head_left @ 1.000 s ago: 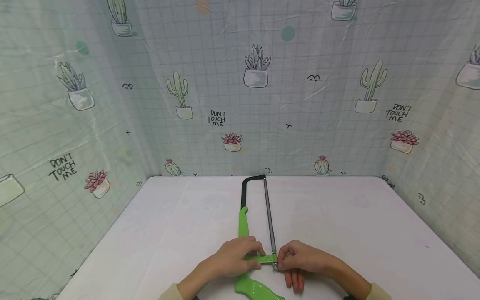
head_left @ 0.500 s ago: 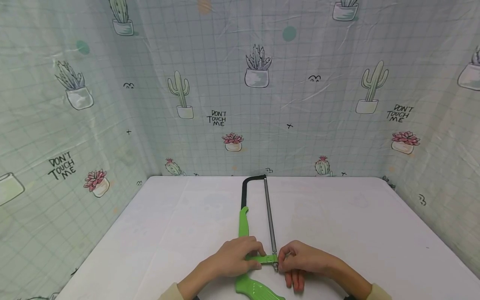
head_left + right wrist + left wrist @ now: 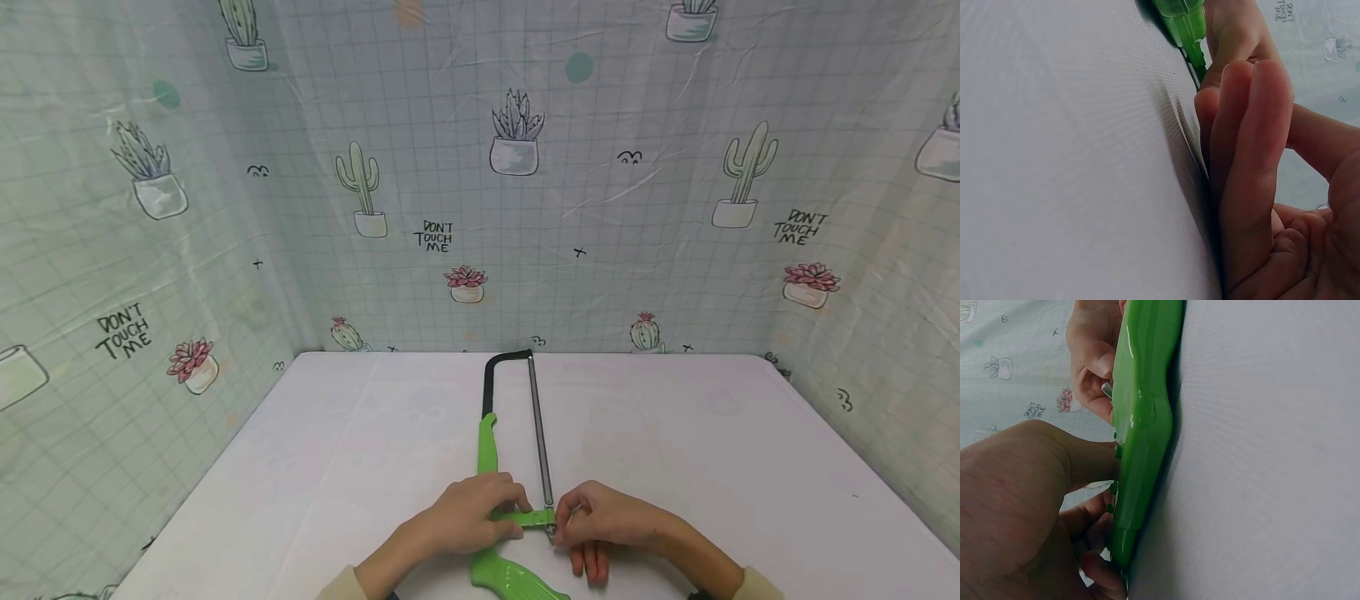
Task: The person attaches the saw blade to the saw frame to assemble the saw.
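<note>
A hacksaw (image 3: 487,450) lies on the white table, its green handle (image 3: 513,578) toward me and its black front bow pointing away. The grey blade (image 3: 538,433) runs along its right side. My left hand (image 3: 476,512) holds the green frame by its short crossbar, thumb on the near side and fingers on the far side. At the crossbar's right end, the thumb and index finger of my right hand (image 3: 607,517) pinch the small metal wing nut (image 3: 1107,390), which they partly cover. The other right fingers (image 3: 1263,131) extend over the table.
The white table (image 3: 675,433) spreads around the saw on both sides. A hanging cloth (image 3: 600,208) printed with cacti encloses its back and sides. The saw's far end reaches close to the back edge.
The wing nut's visible part has turned slightly between my right fingertips, and the right thumb has shifted a little. My left hand and the hacksaw frame have stayed in place.
</note>
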The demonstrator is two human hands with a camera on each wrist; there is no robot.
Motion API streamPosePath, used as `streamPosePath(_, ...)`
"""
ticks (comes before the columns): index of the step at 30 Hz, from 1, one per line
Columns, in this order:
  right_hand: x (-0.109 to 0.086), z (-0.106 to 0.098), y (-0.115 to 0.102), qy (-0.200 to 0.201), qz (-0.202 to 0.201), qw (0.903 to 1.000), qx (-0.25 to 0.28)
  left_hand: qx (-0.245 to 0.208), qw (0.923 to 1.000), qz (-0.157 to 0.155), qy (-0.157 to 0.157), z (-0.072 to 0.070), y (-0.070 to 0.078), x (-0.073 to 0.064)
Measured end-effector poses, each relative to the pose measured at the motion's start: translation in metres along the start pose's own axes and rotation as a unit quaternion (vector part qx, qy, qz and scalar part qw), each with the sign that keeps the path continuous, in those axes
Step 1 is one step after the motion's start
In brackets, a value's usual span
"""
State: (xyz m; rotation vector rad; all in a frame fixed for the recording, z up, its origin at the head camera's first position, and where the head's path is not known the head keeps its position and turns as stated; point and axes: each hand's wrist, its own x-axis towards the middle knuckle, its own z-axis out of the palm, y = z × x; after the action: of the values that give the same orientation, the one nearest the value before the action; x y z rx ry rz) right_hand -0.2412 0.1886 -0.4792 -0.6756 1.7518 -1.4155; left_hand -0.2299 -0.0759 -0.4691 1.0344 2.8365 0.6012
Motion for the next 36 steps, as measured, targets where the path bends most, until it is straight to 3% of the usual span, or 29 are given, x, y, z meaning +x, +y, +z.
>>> streamPosePath(36, 0.0014, 0.0027, -0.0032, 0.017, 0.010, 0.9998, -0.006, -0.005, 1.0000, -0.004, -0.002, -0.0009, 0.0003, 0.0009)
